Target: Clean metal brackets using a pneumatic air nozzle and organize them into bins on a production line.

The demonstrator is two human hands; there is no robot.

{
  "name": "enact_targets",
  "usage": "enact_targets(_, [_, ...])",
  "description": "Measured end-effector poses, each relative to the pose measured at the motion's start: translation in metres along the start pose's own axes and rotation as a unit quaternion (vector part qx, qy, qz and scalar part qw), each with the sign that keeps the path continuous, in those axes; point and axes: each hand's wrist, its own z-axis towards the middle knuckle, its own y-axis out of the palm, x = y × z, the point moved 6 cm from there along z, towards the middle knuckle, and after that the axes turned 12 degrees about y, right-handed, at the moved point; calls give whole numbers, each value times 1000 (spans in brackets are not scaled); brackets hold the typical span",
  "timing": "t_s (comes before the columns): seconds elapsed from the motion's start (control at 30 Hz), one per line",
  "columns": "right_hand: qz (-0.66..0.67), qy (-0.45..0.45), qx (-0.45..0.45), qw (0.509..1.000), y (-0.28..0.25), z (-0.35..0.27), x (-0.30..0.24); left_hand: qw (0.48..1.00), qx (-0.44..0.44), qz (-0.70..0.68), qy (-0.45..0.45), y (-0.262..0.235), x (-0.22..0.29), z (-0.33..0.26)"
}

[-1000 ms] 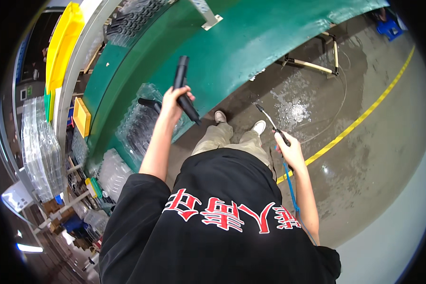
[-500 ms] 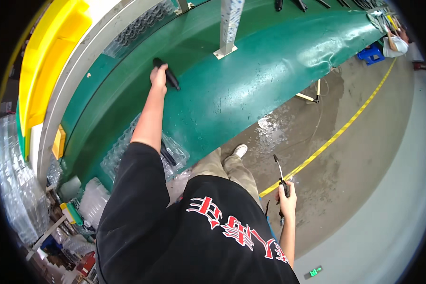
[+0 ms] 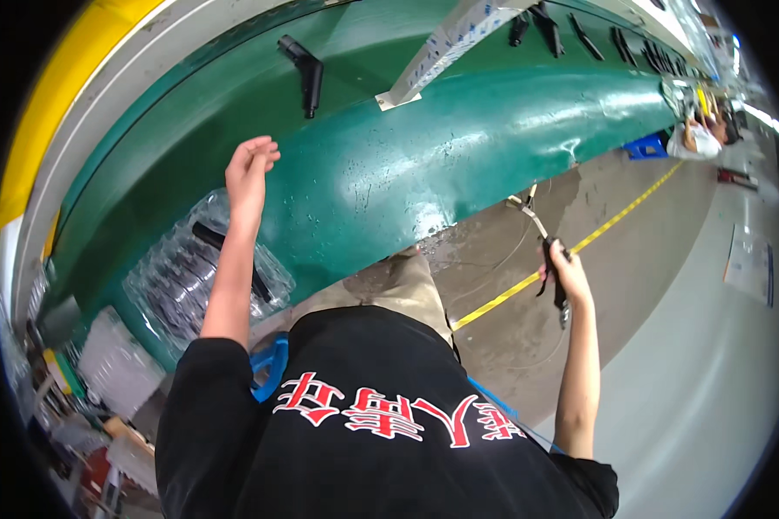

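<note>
My left hand [image 3: 248,177] hovers above the green-covered bench [image 3: 363,190], holding nothing, with its fingers loosely apart. Beyond it a bent black plastic tube [image 3: 310,80] lies on the green surface, apart from my fingers. My right hand [image 3: 569,275] is wrapped around a black air blow gun [image 3: 551,264] with a thin pale nozzle. The gun is over the floor to the right of the bench, its nozzle tip toward the bench edge. Under my left forearm a clear plastic tray [image 3: 182,290] carries a dark tube [image 3: 209,235], partly hidden by the arm.
A metal post [image 3: 446,52] rises from the bench beyond the tube. Several black parts [image 3: 545,30] lie farther along the line. At the far right another person [image 3: 697,138] is near a blue stool [image 3: 645,147]. Yellow tape [image 3: 614,223] crosses the floor.
My left hand has let go of the black tube, which now lies on the bench, and has drawn back toward me. The blow gun in my right hand has moved up toward the bench.
</note>
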Motion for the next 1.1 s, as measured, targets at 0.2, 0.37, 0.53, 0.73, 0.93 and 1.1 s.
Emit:
enact_targets(0.2, [-93,46,14,995,-59,167,-90,996,62,55,-43,-11,-13,-119])
enact_targets(0.37, [-220,-7,-37,975,-62,272,-170,959,220,94,-152,-12,-84,-285])
enact_targets(0.53, [-256,-89,-79,959,-21,307,-229,916,260,139,-270,55,-134,-448])
enact_targets(0.73, [-359,-119,-168,910,50,277,-257,859,349,68,-367,144,-152,-586])
enact_targets(0.93, [-477,-174,-208,836,146,224,-260,794,452,-42,-406,247,-188,-675])
enact_targets(1.1, [-524,-196,-211,801,212,180,-243,731,522,-125,-421,333,-201,-735])
